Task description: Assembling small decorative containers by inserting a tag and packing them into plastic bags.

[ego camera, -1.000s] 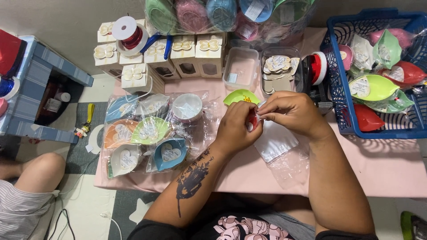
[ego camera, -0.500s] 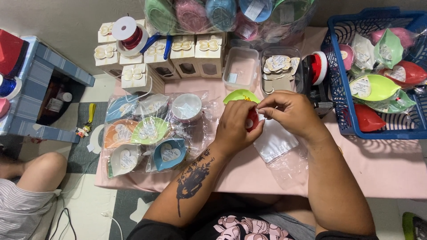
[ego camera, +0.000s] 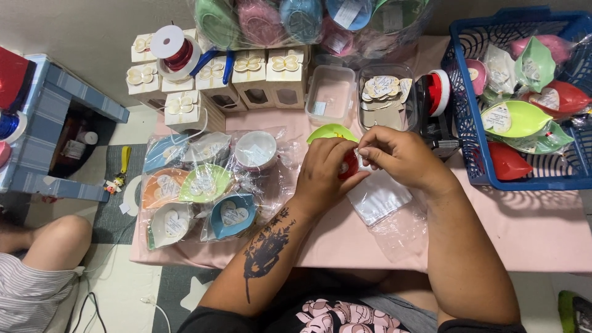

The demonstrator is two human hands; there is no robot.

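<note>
Pink tablecloth (ego camera: 542,234) was the landmark, everything placed against it. Off its left edge: a blue-and-grey striped stand (ego camera: 43,111) on the floor, and another person's bare knee (ego camera: 52,237) lower down. On the cloth's left part: a batch of bagged leaf-shaped dishes (ego camera: 197,191) (blue, orange, green, white, each with a heart tag). Behind those, at the far edge: small white gift boxes (ego camera: 246,74) with a red ribbon spool (ego camera: 176,49) on top.

Mid-cloth, both hands met over a small red piece (ego camera: 349,165). Left hand (ego camera: 324,176) was curled tight around it, fingers pinched on its left side. Right hand (ego camera: 404,157) was pinched narrow too, fingertips touching the same piece from the right (cannot tell exactly what it gripped, the fingers covered it). A lime-green dish (ego camera: 330,131) poked out just behind the hands; a clear plastic bag (ego camera: 379,200) lay flat on the cloth just below them.

Far edge, right of centre: a clear tub of paper tags (ego camera: 382,92), then a tape dispenser (ego camera: 435,102). On the cloth's right end: a blue basket (ego camera: 468,142) full of wrapped dishes.
</note>
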